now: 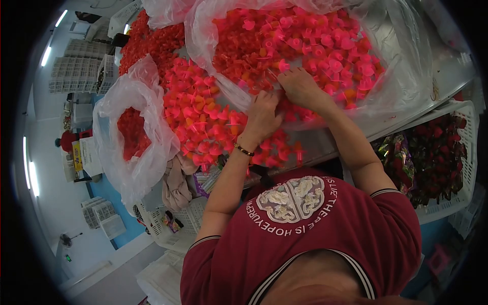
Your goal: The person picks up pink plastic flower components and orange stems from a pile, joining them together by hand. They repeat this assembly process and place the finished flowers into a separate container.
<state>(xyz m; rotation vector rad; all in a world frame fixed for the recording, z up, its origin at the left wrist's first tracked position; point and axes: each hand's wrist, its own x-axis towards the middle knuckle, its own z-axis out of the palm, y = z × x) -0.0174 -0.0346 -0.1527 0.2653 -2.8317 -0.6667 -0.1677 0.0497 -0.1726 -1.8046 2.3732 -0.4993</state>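
Observation:
My left hand (263, 116), with a dark beaded bracelet at the wrist, is closed with its fingertips together at the near edge of the large clear plastic bag (231, 89). Close beside it, my right hand (300, 87) is also closed in a pinch, its fingertips almost meeting the left ones. What either hand holds is too small or hidden to name. Bright pink flower-shaped plastic pieces (333, 65) fill the open bag around my right hand. More pink and orange pieces (203, 109) lie loose on the table beside my left forearm.
Smaller red pieces (147, 43) are heaped at the far left. A second clear bag (109, 152) holding red pieces hangs at the table's left edge. A white crate (470, 152) with dark red items stands at right. A beige cloth (177, 185) lies by my left arm.

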